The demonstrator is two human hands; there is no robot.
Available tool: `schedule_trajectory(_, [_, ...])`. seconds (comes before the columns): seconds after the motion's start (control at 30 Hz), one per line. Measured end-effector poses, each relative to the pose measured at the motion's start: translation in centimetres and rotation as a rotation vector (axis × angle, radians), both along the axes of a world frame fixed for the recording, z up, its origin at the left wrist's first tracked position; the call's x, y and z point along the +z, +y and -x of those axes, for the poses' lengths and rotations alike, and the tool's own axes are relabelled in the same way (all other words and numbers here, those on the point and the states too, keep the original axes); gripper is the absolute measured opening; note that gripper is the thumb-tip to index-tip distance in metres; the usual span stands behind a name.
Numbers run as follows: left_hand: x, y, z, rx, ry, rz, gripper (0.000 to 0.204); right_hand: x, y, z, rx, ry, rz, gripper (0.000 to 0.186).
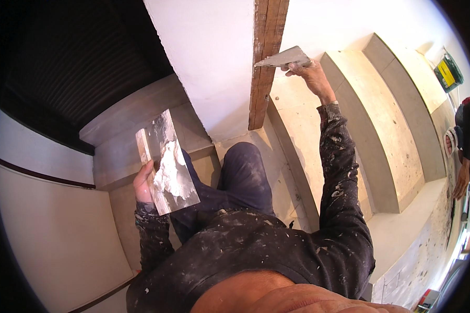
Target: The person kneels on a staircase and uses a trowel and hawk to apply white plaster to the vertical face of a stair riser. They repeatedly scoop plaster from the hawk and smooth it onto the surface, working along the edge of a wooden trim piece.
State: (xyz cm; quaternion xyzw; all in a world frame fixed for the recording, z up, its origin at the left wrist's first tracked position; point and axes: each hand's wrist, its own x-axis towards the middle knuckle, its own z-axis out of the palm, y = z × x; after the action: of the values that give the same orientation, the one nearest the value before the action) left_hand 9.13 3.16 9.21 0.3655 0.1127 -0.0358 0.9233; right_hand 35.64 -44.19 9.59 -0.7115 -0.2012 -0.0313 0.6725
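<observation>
My left hand (142, 183) grips the pale handle of a wide metal plastering blade (188, 194), held low at the left with a lumpy heap of white paste (169, 168) on it. My right hand (310, 75), arm stretched out, is closed on a smaller putty knife (284, 56) smeared with grey-white material. Its tip is at the vertical wooden strip (264, 99) along the edge of a white wall (209, 47); whether it touches the wood I cannot tell.
Pale steps (381, 130) curve along the right, with a green bucket with yellow label (448, 70) near their top. Another person's hand (460, 177) and dark sleeve show at the far right edge. A dark ribbed opening (83, 68) is at the upper left.
</observation>
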Motion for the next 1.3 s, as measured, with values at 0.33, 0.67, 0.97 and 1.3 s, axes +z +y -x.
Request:
schedule_trajectory(0.33, [0.2, -0.3, -0.1, 0.039, 0.033, 0.039, 0.034, 0.1, -0.1, 0.0, -0.029, 0.010, -0.008, 0.029])
schedule_trajectory(0.67, [-0.4, 0.5, 0.1, -0.012, 0.025, 0.019, 0.036, -0.2, -0.2, -0.4, 0.011, 0.071, 0.103, 0.033])
schedule_trajectory(0.97, [0.0, 0.1, 0.0, 0.020, 0.060, 0.001, 0.037, -0.3, -0.4, 0.1, 0.009, 0.118, 0.050, 0.029])
schedule_trajectory(1.3, [-0.1, 0.4, 0.1, -0.016, -0.001, 0.013, 0.037, 1.8, 0.0, -0.1, -0.004, 0.084, 0.115, 0.030])
